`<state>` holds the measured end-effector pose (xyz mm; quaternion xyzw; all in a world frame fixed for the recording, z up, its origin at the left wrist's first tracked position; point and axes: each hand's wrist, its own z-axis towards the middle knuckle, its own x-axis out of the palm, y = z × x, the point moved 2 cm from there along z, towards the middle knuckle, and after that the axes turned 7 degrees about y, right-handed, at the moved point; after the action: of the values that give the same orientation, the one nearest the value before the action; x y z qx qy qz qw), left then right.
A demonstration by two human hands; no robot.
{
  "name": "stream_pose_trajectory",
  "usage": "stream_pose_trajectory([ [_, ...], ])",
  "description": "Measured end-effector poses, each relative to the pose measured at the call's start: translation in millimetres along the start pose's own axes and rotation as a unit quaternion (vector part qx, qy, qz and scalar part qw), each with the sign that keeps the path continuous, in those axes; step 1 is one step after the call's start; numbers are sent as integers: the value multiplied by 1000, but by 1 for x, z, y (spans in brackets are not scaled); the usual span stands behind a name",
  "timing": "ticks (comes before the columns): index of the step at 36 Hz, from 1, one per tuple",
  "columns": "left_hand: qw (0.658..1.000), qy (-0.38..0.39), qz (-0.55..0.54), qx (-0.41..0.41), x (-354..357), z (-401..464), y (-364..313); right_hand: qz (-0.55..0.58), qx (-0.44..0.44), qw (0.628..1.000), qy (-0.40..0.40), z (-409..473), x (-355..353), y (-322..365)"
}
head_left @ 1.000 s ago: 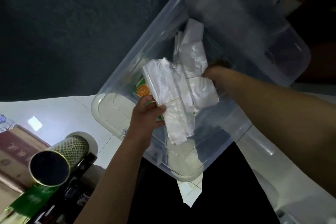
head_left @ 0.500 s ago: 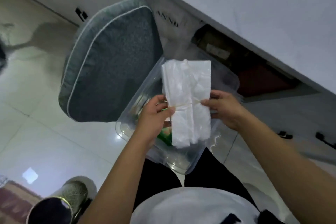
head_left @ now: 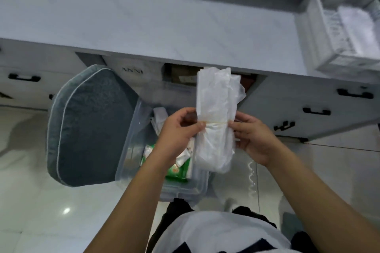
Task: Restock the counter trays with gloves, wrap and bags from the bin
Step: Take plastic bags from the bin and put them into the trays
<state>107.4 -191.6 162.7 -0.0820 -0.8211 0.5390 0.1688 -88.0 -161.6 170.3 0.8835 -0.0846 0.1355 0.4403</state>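
The bundle of bags [head_left: 216, 121] has come up out of the bin [head_left: 131, 150] since a second ago, when both hands were still down inside it gathering the plastic. The view has also swung up from the bin to take in the table [head_left: 164, 26] and the white tray [head_left: 320, 33] at its far right. That suggests the picking step is done and the carry to the tray comes next.

The left hand [head_left: 181, 129] pinches the bundle's left edge at the rubber band [head_left: 217, 123], thumb and fingers closed on it. The right hand [head_left: 253, 135] closes on the right edge at the same height. The bundle hangs upright between them, above the bin and in front of the table's edge, well apart from the tray.

The bags are thin, cloudy white plastic, folded long and cinched at the middle by the band, with loose crumpled ends above and below. A green packet [head_left: 178, 170] lies in the bin beneath.
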Motion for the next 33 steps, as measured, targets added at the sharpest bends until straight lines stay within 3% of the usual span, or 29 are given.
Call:
stream_pose_trajectory([
  [10,999,52,5,-3,118,-30,-4,40,-55,997,34,-96,-89,6],
  [14,998,62,18,5,170,-37,3,-8,-66,996,62,-135,-135,-1],
  [22,987,123,101,25,307,-44,18,-41,-133,989,-43,-210,-230,-22],
  [28,970,226,85,-31,373,-34,2,-40,-191,976,-92,-260,-280,-15],
  [33,957,269,105,-19,416,-25,-7,-74,-222,965,-121,-286,-308,-9],
])
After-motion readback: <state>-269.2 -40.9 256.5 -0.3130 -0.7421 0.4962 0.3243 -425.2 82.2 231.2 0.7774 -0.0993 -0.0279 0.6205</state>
